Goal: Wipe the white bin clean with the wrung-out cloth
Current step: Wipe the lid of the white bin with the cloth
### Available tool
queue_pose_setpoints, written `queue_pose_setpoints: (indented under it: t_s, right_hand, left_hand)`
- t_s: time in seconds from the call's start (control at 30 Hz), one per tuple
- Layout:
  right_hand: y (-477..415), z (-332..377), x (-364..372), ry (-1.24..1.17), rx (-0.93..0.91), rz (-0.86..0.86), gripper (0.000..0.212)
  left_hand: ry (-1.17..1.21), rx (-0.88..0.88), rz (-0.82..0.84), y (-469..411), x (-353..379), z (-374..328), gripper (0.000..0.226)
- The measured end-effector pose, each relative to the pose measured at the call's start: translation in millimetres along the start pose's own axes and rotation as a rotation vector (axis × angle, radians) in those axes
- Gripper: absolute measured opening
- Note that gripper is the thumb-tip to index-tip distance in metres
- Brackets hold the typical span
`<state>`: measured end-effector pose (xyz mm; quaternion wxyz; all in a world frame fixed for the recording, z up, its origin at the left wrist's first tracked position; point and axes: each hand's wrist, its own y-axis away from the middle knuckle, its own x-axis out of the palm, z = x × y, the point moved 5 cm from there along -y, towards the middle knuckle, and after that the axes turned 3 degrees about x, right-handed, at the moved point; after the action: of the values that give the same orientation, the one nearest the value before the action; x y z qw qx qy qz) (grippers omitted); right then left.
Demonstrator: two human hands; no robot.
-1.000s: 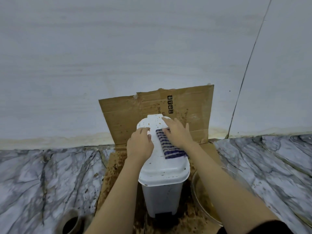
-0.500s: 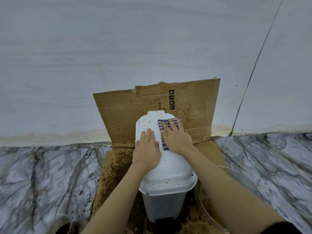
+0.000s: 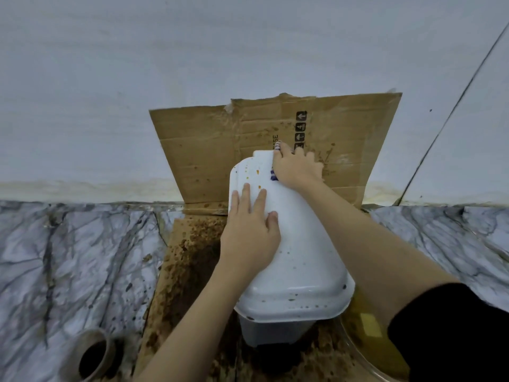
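Grey-veined marble floor (image 3: 77, 257) below a pale wall, with a stained, flattened brown cardboard sheet (image 3: 209, 150) propped against that wall and running out underneath the work. Standing on the cardboard, just in front of the wall: the white plastic pedal bin with domed lid (image 3: 300, 260), tilted a little to the right, lid freckled with orange-brown spots at the far end and along the near rim.

Left hand (image 3: 249, 230) laid flat and open on the left side of the lid, fingers spread, gripping nothing, simply bracing. Right hand (image 3: 296, 168) pressed down at the far right corner of the lid, covering the blue-and-white striped cloth (image 3: 273, 176); only a sliver of stripe visible at the fingertips and beside the palm, so cloth pinned under the palm rather than bunched in a fist.

Judged as mid-wipe at the far end of a stroke. For a clean result:
- Keep firm downward pressure through the left palm so the light bin does not slide or tip.
- Draw the cloth back toward the near rim in overlapping passes, catching the orange spots left of the right hand.
- Refold to a fresh face once soiled, to avoid smearing.
- Finish with the rim lip and the sides, apparently untouched.

Nearby, well clear: a brown clay pot (image 3: 93, 357) at lower left; a clear glass bowl (image 3: 366, 337) of yellowish water just right of the base.
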<state>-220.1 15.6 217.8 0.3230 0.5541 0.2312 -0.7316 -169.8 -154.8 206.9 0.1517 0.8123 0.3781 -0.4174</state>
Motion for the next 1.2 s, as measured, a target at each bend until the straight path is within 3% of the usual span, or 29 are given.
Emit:
queue_pose_setpoints:
  t_s: [0.23, 0.47, 0.63, 0.83, 0.97, 1.2]
  right_hand:
    - [-1.9, 9.6, 5.1, 0.11, -0.308, 0.093, 0.048]
    - [-20.8, -0.6, -0.8, -0.068, -0.054, 0.063, 0.049]
    - [-7.8, -16.1, 4.6, -0.072, -0.157, 0.081, 0.054]
    - [46.9, -54.0, 1.1, -0.401, -0.156, 0.053, 0.049]
    - [107.8, -68.1, 2.0, -0.495, -0.178, 0.053, 0.047]
    - [191.1, -79.9, 6.7, -0.544, -0.214, -0.088, 0.047]
  left_hand:
    - [0.068, -0.111, -0.013, 2.2, 1.0, 7.2, 0.061]
    - [0.076, -0.1, -0.02, 3.8, -0.5, 6.1, 0.061]
    - [0.073, -0.091, -0.025, 5.7, -1.2, 4.3, 0.061]
    - [0.067, -0.093, 0.001, 6.0, 0.4, 5.4, 0.061]
    - [0.059, -0.081, -0.006, 8.4, -0.2, 5.9, 0.061]
    - [0.06, -0.07, -0.004, 14.7, -0.7, 7.1, 0.06]
